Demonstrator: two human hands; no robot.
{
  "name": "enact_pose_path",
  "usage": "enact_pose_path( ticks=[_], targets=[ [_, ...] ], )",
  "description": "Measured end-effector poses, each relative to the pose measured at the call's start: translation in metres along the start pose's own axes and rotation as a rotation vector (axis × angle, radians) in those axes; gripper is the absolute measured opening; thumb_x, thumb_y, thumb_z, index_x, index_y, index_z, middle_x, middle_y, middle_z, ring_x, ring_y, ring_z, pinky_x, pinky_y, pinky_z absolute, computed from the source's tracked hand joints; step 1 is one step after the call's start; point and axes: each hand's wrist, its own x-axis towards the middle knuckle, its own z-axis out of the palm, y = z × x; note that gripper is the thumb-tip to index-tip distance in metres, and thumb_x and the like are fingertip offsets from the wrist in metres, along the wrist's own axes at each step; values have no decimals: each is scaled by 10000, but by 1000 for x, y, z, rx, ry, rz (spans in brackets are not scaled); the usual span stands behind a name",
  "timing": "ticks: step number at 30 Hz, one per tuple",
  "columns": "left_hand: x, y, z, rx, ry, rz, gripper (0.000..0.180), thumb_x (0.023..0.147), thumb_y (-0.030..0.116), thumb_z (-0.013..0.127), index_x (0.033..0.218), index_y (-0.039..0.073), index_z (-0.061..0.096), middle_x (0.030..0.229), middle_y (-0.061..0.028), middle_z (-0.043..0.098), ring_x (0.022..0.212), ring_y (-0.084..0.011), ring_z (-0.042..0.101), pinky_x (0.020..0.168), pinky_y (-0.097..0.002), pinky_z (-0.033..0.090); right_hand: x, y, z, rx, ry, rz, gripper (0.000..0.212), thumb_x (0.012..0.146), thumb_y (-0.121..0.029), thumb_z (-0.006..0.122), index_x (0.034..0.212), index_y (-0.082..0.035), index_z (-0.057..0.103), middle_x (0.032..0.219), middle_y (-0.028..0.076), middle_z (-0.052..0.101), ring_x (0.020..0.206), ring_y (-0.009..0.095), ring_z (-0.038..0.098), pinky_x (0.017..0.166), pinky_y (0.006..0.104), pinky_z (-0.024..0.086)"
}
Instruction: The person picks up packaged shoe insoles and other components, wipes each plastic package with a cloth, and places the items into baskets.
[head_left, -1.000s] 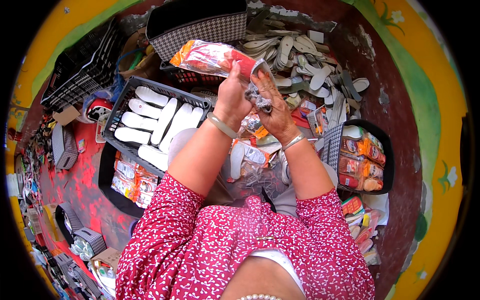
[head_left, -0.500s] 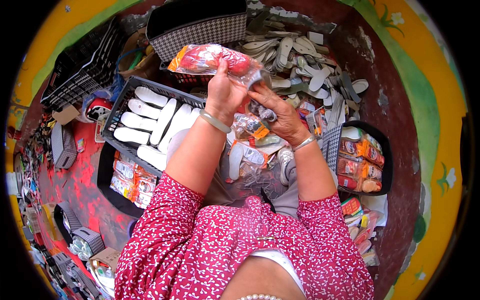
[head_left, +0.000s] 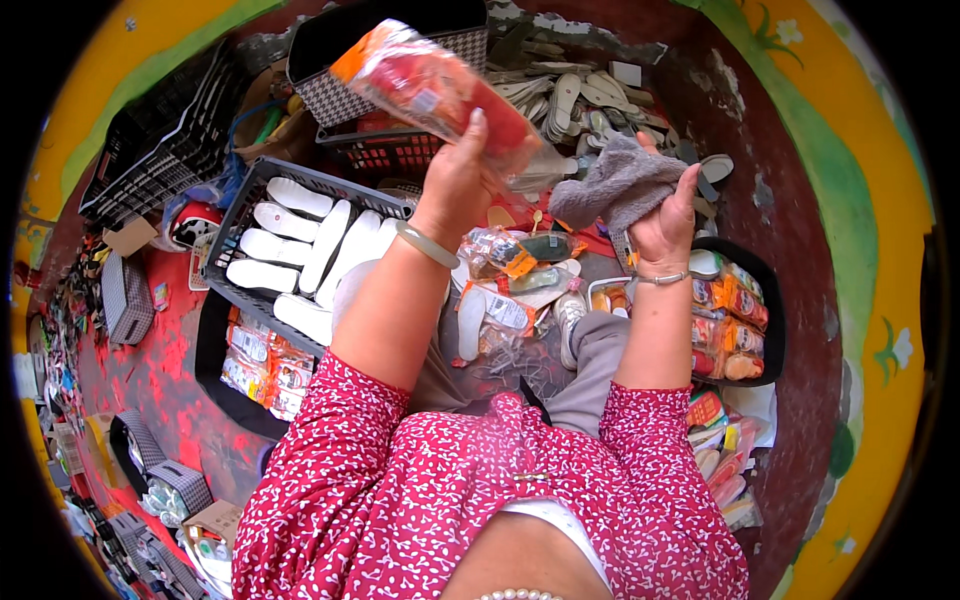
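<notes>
My left hand (head_left: 455, 190) grips the lower end of a clear plastic packet (head_left: 425, 85) with an orange end and red contents, raised and slanting up to the left. Its kind of contents is blurred behind the film. On the right, a crumpled grey cloth (head_left: 615, 183) lies across the fingers of my right hand (head_left: 664, 230), palm turned up and thumb beside the cloth. The two hands are apart. Beneath them, between my legs, are several clear-and-orange packets (head_left: 500, 250) and a white insole (head_left: 472, 322).
A dark crate (head_left: 232, 245) of white insoles stands left, above a black-rimmed bin (head_left: 210, 345) of packets. Another bin (head_left: 770, 350) of packets stands right. Loose insoles (head_left: 565, 105) pile up at the back, beside a houndstooth box (head_left: 330, 100). A shoe (head_left: 570, 325) is near my knee.
My hands have moved apart. The packet has risen and tilted in my left hand; my right hand has moved right and turned palm up, with the grey cloth spread over it.
</notes>
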Motion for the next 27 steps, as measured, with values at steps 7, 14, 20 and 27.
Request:
enact_pose_path(
  ticks=[7,14,20,27],
  targets=[
    [-3,-31,1,189,-8,-59,331,968,236,445,1225,28,440,1118,-100,565,1032,-224,563,924,-390,455,0,37,16,54,-122,199,864,836,-615,485,1362,43,291,1184,167,544,1096,255,525,973,395,403],
    [-9,-44,3,63,32,-107,320,951,241,487,1204,45,481,1099,-65,588,998,-176,566,914,-353,443,2,79,14,-192,12,201,627,846,-123,653,1357,6,315,1129,109,572,927,176,610,785,303,513],
    [-10,-44,4,299,-22,-75,343,939,218,520,1221,25,491,1090,-36,584,979,-130,559,877,-295,450,1,74,12,-209,13,433,222,811,-68,673,1006,15,605,889,76,656,776,174,644,667,279,527],
    [-6,-33,4,358,-77,-51,335,906,179,564,1192,16,502,1044,-43,594,936,-130,573,844,-277,460,-3,71,19,-211,69,364,207,806,-51,669,993,13,610,880,77,660,740,155,641,654,269,520]
  ],
)
